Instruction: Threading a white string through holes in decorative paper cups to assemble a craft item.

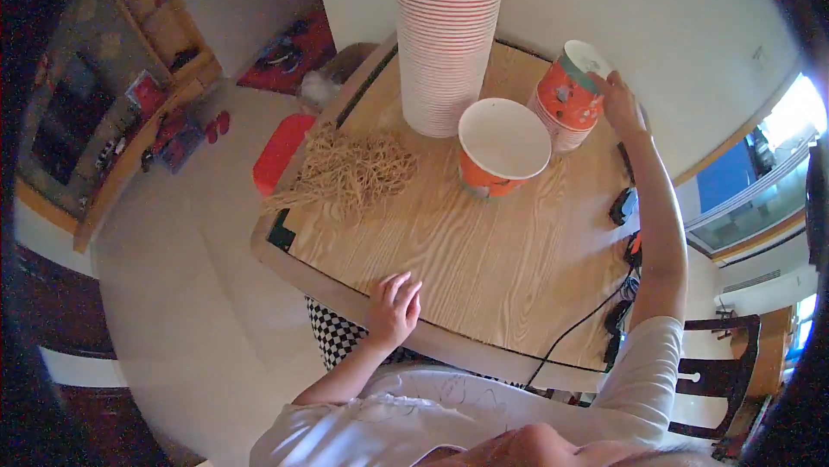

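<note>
My left hand rests on the near edge of the table, holding nothing, its fingers loosely stretched out. At the far right, my right hand grips the upper end of an orange paper bucket, on top of a short stack whose white rims show underneath. Part of that grip is hidden behind the fingers. To the left of this stack, a single paper bucket stands upright, its white inside facing up and nothing seen in it. Behind it rises a tall stack of paper buckets, with orange at its top.
Crinkled tan paper shreds lie in a heap on the wood-grain table. Beside the table's left edge is a red plastic container. A black cable runs along the right side, near dark devices. A dark chair stands at the right.
</note>
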A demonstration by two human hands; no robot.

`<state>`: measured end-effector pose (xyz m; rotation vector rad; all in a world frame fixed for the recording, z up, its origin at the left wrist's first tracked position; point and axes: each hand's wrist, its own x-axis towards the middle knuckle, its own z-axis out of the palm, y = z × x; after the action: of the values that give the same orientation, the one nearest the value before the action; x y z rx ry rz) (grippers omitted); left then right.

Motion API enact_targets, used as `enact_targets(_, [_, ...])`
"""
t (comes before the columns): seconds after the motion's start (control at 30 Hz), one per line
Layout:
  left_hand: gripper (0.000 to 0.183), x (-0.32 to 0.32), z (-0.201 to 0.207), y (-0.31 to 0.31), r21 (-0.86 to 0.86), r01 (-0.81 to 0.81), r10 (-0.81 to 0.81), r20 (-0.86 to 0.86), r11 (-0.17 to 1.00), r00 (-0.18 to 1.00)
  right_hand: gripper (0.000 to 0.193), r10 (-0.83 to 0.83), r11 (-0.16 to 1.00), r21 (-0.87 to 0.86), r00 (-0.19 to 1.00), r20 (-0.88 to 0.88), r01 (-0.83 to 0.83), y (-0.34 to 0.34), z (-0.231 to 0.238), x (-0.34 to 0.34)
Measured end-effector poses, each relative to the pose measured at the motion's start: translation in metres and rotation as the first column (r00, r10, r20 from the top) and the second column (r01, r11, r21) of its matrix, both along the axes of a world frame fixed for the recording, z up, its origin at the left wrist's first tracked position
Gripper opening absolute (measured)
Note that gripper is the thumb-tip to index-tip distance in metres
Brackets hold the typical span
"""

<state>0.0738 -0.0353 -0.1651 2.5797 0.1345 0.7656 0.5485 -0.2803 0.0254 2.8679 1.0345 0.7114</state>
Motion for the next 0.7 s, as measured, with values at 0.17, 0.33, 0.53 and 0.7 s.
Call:
enact_targets(0.17, [0.03, 0.001, 0.0, 0.001, -0.029, 0.016, -0.017, -0.017, 0.999, 1.0, 0.043, 0.007, 0.999, 0.049, 0.997, 0.072, -0.011, -0.003, -0.017, 0.006])
enact_targets(0.33, [0.031, 0.006, 0.001, -0.003, 0.006, 0.029, -0.029, 0.002, 1.0, 1.0, 0.051, -0.162, 0.95, 0.243, 0.974, -0.159, 0.198, -0.006, -0.021, 0.016])
enact_targets(0.53, [0.032, 0.006, 0.003, -0.004, 0.016, 0.017, -0.018, 0.013, 1.0, 1.0, 0.051, -0.045, 0.997, 0.066, 0.998, 0.034, 0.042, -0.004, -0.014, 0.011])
enact_targets(0.7, [0.031, 0.002, -0.006, -0.004, 0.018, 0.013, -0.013, 0.004, 1.0, 1.0, 0.053, -0.106, 0.993, -0.049, 0.992, -0.068, 0.103, 0.006, 0.001, 0.002])
